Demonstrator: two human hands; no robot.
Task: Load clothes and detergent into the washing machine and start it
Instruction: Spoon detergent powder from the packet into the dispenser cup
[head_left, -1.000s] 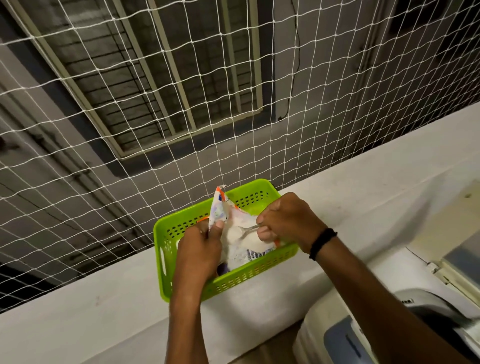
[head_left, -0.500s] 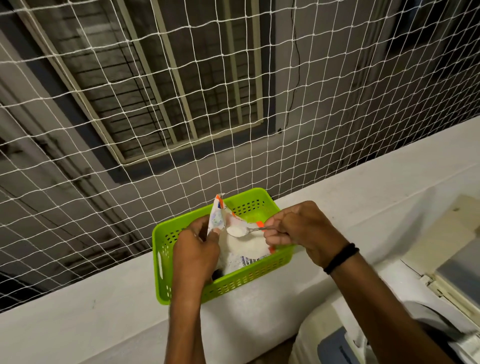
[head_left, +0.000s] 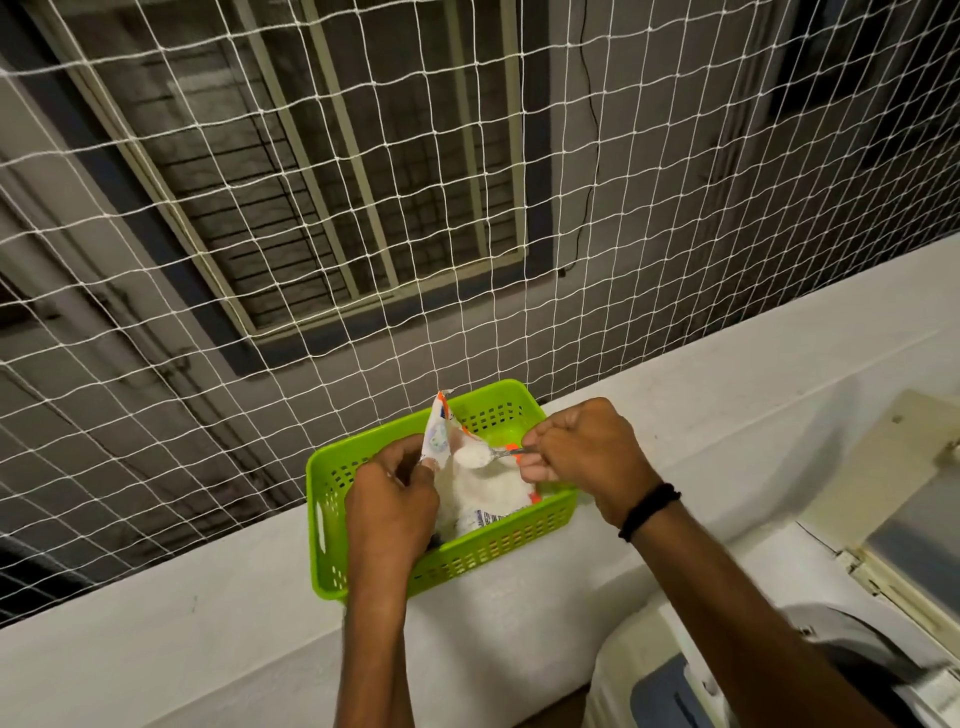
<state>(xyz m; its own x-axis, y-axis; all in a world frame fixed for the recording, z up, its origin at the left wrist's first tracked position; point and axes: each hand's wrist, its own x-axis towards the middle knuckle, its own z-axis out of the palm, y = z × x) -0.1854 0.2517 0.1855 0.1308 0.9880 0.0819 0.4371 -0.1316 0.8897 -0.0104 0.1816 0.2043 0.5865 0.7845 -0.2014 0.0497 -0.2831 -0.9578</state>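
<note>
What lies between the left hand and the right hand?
In the head view, the opened white detergent pouch, standing in the green plastic basket, and a small metal spoon heaped with white powder lie between the left hand and the right hand.

One basket (head_left: 493, 553), one detergent packet (head_left: 483, 493), one spoon (head_left: 475, 456), two hands (head_left: 389, 499) (head_left: 587, 452)

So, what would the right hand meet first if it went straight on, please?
Likely the upright flap of the white, orange-edged plastic detergent pouch, pinched by the left hand; depth unclear.

The basket (head_left: 441, 564) sits on the ledge (head_left: 208, 639), netting (head_left: 363, 208) behind it; the detergent packet (head_left: 483, 493) stands in it; the washing machine (head_left: 675, 675) lies right.
</note>
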